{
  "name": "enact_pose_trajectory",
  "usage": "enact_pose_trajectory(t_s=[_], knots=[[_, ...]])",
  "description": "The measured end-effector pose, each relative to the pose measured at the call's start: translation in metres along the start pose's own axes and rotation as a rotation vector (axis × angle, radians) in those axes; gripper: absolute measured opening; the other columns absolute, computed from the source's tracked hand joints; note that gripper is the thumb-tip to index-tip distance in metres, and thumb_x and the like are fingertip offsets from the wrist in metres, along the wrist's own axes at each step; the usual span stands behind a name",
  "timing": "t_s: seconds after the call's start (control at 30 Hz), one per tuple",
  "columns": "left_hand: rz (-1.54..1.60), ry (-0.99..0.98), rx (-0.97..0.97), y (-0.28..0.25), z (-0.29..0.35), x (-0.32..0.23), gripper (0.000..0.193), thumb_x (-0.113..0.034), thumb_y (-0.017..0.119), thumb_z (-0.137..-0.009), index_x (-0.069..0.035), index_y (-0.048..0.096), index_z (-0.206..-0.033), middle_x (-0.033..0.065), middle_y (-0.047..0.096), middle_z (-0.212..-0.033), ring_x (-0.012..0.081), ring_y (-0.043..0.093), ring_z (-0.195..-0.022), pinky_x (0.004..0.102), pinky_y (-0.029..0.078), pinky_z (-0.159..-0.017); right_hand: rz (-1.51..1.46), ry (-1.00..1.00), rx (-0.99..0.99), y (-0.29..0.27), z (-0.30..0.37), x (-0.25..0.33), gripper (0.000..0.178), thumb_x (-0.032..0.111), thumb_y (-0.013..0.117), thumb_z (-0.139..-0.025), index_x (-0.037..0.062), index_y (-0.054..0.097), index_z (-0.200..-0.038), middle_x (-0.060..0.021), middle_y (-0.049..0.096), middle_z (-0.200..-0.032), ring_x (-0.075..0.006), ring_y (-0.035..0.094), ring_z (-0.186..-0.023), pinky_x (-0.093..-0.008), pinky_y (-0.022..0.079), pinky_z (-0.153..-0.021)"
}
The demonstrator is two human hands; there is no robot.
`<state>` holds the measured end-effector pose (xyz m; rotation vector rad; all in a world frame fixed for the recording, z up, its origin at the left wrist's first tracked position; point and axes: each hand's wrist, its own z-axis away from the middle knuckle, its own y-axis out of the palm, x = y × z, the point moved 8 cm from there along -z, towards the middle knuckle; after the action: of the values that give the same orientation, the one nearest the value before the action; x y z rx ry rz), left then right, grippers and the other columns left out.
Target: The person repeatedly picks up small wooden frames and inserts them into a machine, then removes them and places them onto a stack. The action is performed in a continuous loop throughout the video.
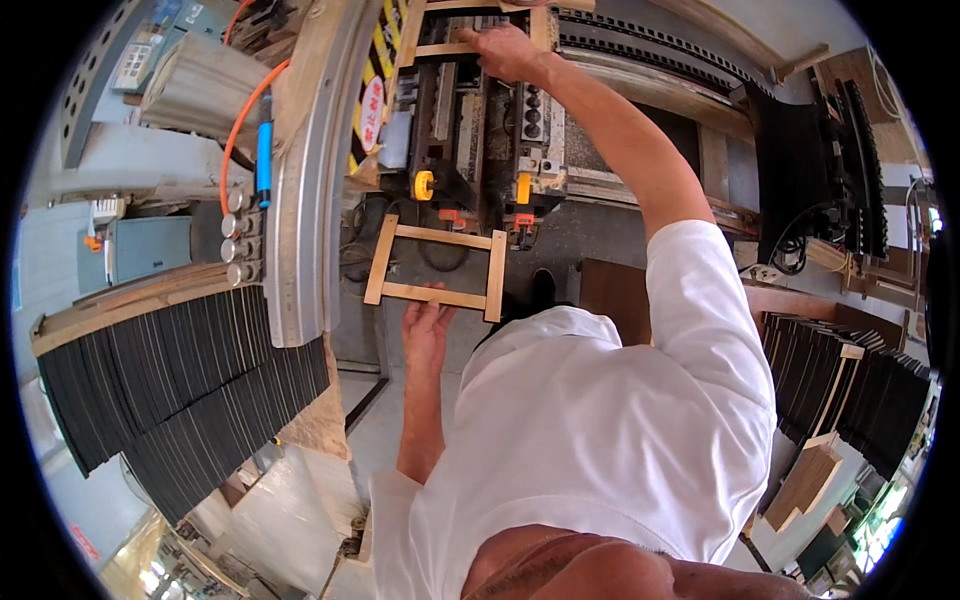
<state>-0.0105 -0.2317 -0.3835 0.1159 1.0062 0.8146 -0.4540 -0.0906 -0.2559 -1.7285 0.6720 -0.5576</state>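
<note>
At left, a large stack of thin dark pieces (180, 385) stands in two rows. Next comes a long silvery metal rail (302, 220), running near to far. Just right of it, the person's left hand (427, 335) has its fingers closed on the near crossbar of a small wooden frame (435, 294), held clear in front of the machine (530, 140). This frame seems already put together: two side bars, two crossbars between them. Beyond it, at the machine's far end, lies a second wooden frame (411, 38), partly cut off. The right hand (507, 52) reaches there, fingers partly bent at its crossbar; whether they grip cannot be told, nor whether work there is finished. At far right stand more dark pieces (880, 400).
</note>
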Motion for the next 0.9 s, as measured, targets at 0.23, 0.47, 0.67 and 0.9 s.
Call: enact_pose_trajectory(t_s=[0.23,0.47,0.67,0.9], knots=[[-0.069,0.032,-0.088,0.013,0.009,0.022,0.037,-0.006,0.053,-0.096,-0.001,0.046,-0.132,0.0131,0.056,-0.128,0.0240,0.055,-0.118,0.0425,0.048,-0.098,-0.046,-0.071,-0.039,0.001,-0.005,-0.012,0.050,0.009,0.061,-0.083,0.0120,0.051,-0.132,-0.0146,0.069,-0.096,-0.0303,0.065,-0.096,-0.0442,0.046,-0.087],[-0.027,0.053,-0.126,0.013,0.019,0.042,0.033,-0.007,0.055,-0.094,-0.002,0.052,-0.127,0.0107,0.059,-0.125,0.0222,0.056,-0.115,0.0415,0.048,-0.097,-0.058,-0.098,-0.015,-0.003,-0.008,-0.011,0.048,0.010,0.063,-0.083,0.0114,0.052,-0.130,-0.0141,0.068,-0.099,-0.0318,0.064,-0.098,-0.0448,0.046,-0.087],[-0.062,0.087,-0.178,0.017,0.026,0.034,0.032,-0.007,0.055,-0.094,-0.004,0.053,-0.126,0.0088,0.060,-0.122,0.0211,0.057,-0.114,0.0409,0.048,-0.096,-0.055,-0.098,0.038,-0.008,-0.006,-0.010,0.053,0.015,0.069,-0.083,0.0126,0.049,-0.133,-0.0120,0.064,-0.115,-0.0300,0.059,-0.110,-0.0441,0.042,-0.098],[-0.032,0.142,-0.192,0.012,0.026,0.036,0.029,-0.009,0.056,-0.094,-0.005,0.055,-0.123,0.0069,0.062,-0.121,0.0199,0.059,-0.110,0.0376,0.048,-0.093,-0.078,-0.140,0.092,-0.013,-0.008,-0.005,0.060,0.016,0.070,-0.082,0.0098,0.046,-0.136,-0.0146,0.064,-0.116,-0.0322,0.059,-0.110,-0.0449,0.041,-0.100]])
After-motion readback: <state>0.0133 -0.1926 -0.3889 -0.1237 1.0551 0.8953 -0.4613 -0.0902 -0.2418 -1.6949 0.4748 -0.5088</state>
